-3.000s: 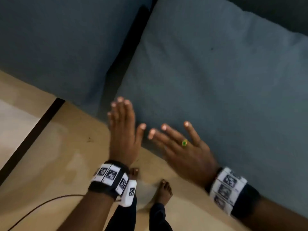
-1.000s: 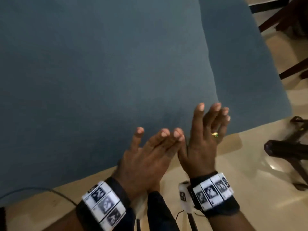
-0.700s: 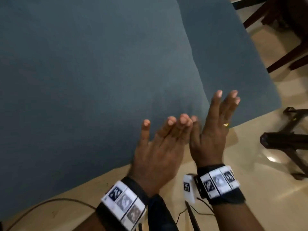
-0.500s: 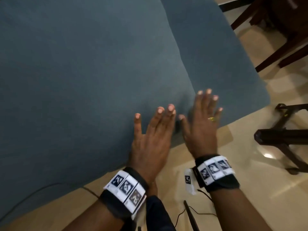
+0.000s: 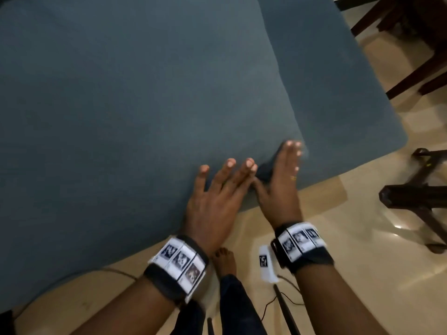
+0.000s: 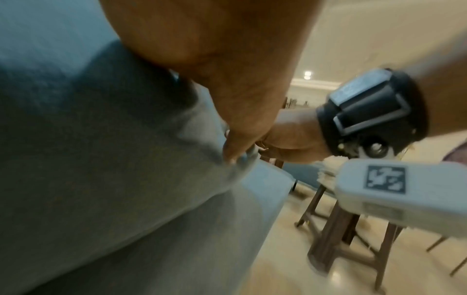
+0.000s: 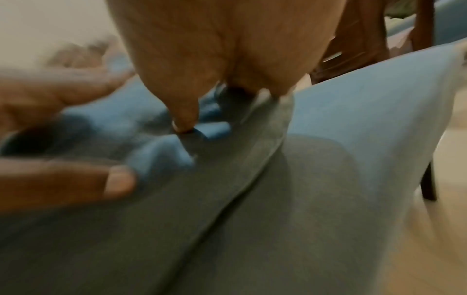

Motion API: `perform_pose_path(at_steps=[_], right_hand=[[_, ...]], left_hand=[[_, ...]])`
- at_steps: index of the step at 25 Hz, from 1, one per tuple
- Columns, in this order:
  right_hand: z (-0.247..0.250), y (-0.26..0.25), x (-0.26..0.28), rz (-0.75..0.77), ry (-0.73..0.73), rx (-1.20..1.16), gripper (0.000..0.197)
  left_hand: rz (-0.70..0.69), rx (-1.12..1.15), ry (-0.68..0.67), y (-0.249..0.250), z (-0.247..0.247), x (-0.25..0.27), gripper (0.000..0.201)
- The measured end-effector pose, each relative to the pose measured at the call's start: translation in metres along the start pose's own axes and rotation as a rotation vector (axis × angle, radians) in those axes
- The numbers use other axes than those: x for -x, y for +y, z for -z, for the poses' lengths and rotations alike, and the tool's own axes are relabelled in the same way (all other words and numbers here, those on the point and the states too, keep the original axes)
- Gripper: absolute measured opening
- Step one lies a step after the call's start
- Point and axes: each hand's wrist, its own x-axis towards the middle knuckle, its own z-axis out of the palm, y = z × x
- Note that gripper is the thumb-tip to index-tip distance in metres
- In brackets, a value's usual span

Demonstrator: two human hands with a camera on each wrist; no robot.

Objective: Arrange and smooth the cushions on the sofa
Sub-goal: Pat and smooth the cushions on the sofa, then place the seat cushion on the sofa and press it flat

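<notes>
A large blue-grey seat cushion (image 5: 135, 112) fills most of the head view. To its right runs the sofa's blue-grey armrest (image 5: 338, 97). My left hand (image 5: 225, 187) lies flat on the cushion's front right corner, fingers straight and spread. My right hand (image 5: 285, 172) stands edge-on with straight fingers pushed down into the seam between cushion and armrest. In the right wrist view the fingertips (image 7: 183, 123) dent the cushion (image 7: 126, 229) fabric beside the armrest (image 7: 366, 129). In the left wrist view my left hand (image 6: 232, 127) presses the cushion (image 6: 101, 169).
Dark wooden chair legs (image 5: 416, 61) stand at the upper right and a dark wooden stool (image 5: 416, 197) at the right on the shiny beige floor (image 5: 362, 262). My bare foot (image 5: 225, 261) and a thin cable (image 5: 283, 301) are below my wrists.
Both hands, raised off the cushion a second ago, have come down onto its front right corner. My right hand has turned edge-on and pushed into the seam by the armrest.
</notes>
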Motion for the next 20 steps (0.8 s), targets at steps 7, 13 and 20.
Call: perform_pose_path(at_steps=[7,13,20], right_hand=[[-0.055,-0.034,0.08,0.238,-0.487,0.275,0.115],[-0.055,-0.069,0.121,-0.344,-0.179,-0.425,0.028],[-0.125,-0.105,0.09,-0.619,-0.348,-0.683,0.05]], left_hand=[[0.079,0.163,-0.39,-0.045,0.014,0.093,0.094],[0.626,0.747,-0.307,-0.081,0.045,0.199,0.043],[1.848,1.646,0.098,-0.118,0.012,0.229,0.046]])
